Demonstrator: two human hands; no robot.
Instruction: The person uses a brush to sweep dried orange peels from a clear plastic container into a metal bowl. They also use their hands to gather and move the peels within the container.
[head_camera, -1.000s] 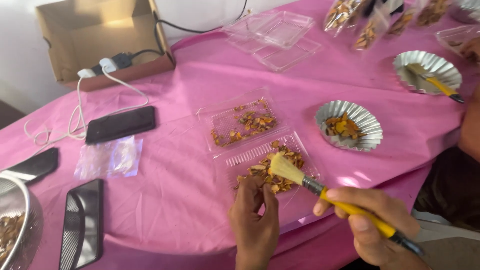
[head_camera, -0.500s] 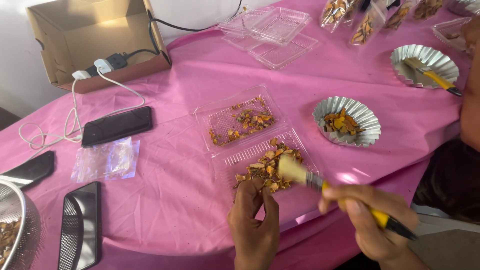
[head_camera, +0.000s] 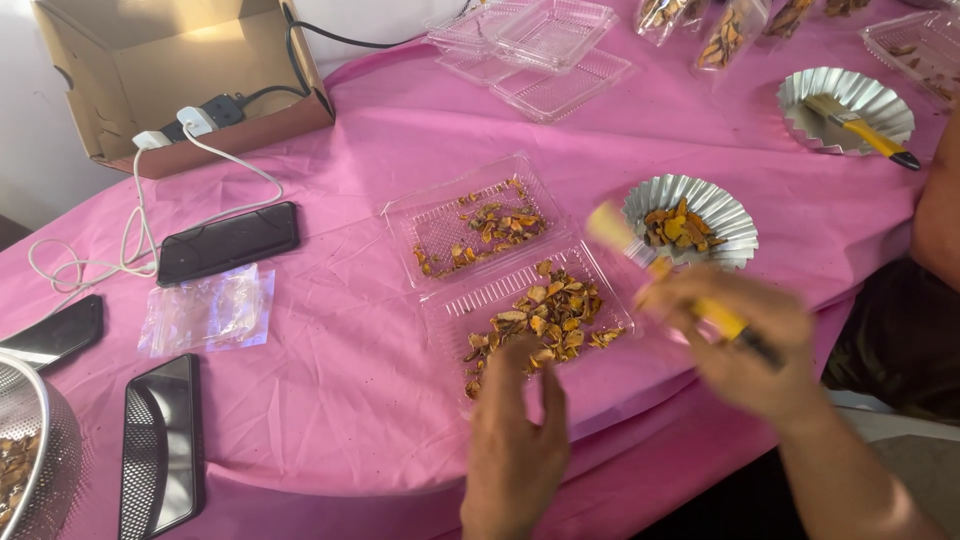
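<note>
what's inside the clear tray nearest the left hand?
The clear tray holds dried orange-brown pieces, heaped at its near right. The left hand covers the near edge, so anything there is hidden.

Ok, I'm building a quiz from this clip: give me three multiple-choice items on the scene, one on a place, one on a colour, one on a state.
1. Where is the second brush?
A. in the far foil dish
B. in the cardboard box
C. on a phone

2. What colour is the tablecloth?
A. white
B. pink
C. green

3. What is in the right hand?
A. nothing
B. a phone
C. a yellow-handled brush

Answers: 1 A, it lies across that dish; 2 B, pink everywhere; 3 C, the fingers wrap the blurred handle above the clear tray.
</note>
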